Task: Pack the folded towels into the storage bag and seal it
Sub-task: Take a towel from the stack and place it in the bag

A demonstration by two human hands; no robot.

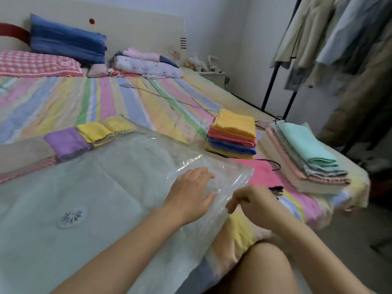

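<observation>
The clear plastic storage bag (118, 179) is lying partly filled on the striped bed (84, 96). The left hand (191, 188) is pressing it with flat fingers and the right hand (252, 201) is pinching its open mouth. The bright towel stack (233, 134) and the pastel towel stack (305, 158) are waiting outside.

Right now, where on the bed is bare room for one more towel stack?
Bare sheet lies between the storage bag and the pillows. Crowded: the right edge, where the bright towel stack and the pastel towel stack sit.

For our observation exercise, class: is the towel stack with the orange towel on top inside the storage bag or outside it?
Outside. The towel stack sits on the bedspread, apart from the storage bag.
</observation>
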